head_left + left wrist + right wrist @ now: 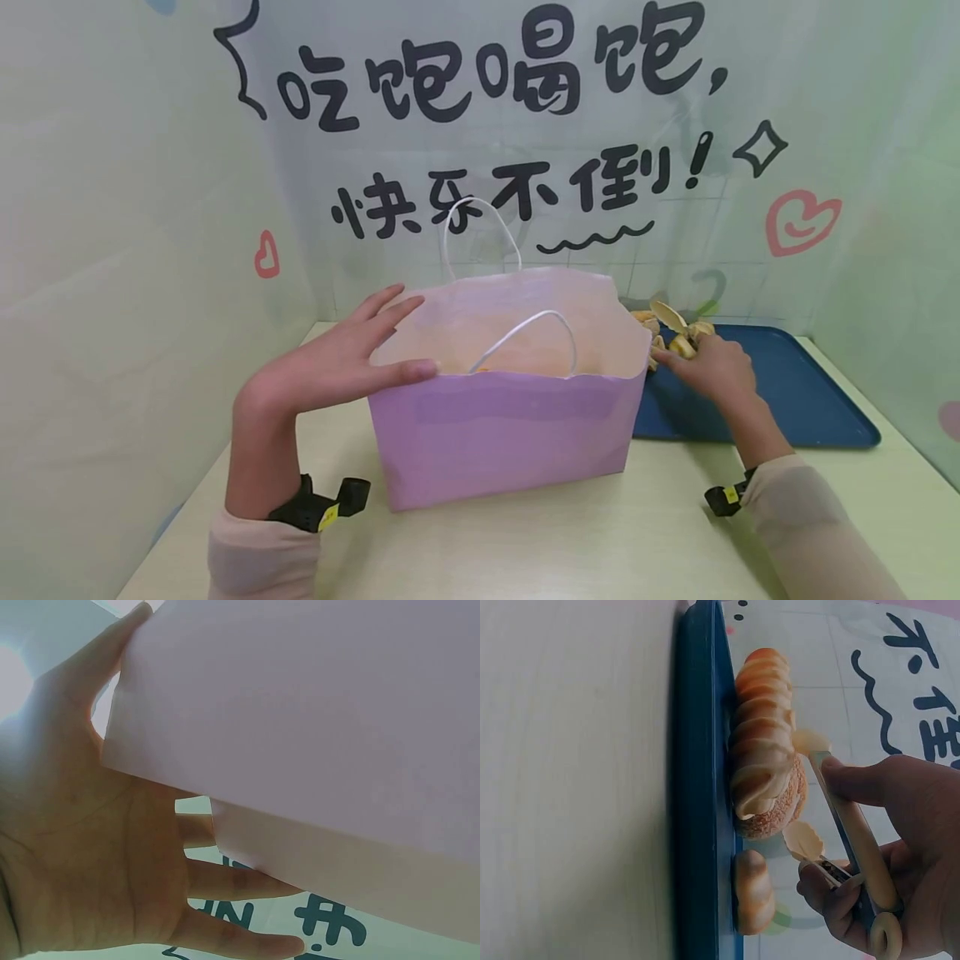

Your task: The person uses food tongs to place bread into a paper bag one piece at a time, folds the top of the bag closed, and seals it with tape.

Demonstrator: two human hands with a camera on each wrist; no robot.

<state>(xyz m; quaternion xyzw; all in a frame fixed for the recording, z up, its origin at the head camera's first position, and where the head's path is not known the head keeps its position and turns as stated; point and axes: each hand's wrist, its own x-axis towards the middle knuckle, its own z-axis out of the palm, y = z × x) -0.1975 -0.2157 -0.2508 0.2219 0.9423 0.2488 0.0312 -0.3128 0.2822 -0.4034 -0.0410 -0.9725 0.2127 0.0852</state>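
Note:
A lilac paper bag (510, 437) with white cord handles stands upright, its mouth open, in the head view. My left hand (345, 358) spreads over its left side, thumb on the front rim and straight fingers by the back rim. Cream food tongs (862, 855) are in my right hand (915, 847), their scalloped tips apart. Beside those tips lie a spiral bread roll (763, 739), a crumb-coated bun (776, 817) and a smaller smooth roll (754, 892), on the blue tray (795, 392). In the head view the bag hides part of the bread.
The tray's raised rim (694, 787) borders the pale table (555, 542). Behind stands a white backdrop (420, 167) with large dark lettering, and similar sheets close off both sides. Only a speck of orange shows inside the bag.

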